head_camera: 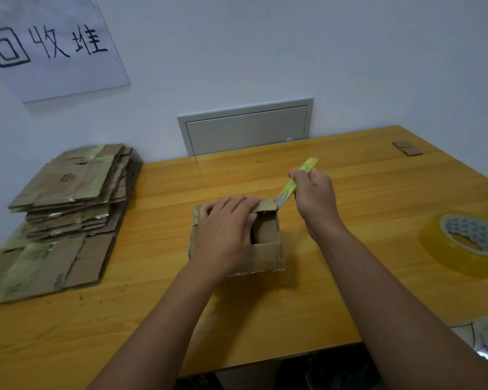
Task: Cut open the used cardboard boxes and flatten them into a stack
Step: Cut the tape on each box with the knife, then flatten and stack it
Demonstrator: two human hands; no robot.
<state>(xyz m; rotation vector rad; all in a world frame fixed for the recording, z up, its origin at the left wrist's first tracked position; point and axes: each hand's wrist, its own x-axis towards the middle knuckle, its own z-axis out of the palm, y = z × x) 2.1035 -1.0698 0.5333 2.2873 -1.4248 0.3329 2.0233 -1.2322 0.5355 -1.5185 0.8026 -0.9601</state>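
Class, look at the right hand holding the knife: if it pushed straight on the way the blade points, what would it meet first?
The right hand points the knife down and left, so it would probably first meet the far right corner of the small box, by the flap under the left hand.

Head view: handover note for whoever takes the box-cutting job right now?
Left hand: rests on the small cardboard box at table centre, fingers pressing its far flap.
Right hand: grips the yellow-green utility knife, blade tip at the box's far right corner.
Done: stack of flattened boxes at the table's left end.
Left: finish cutting this box, flatten it, add it to the stack.
Tape roll sits at the right edge.
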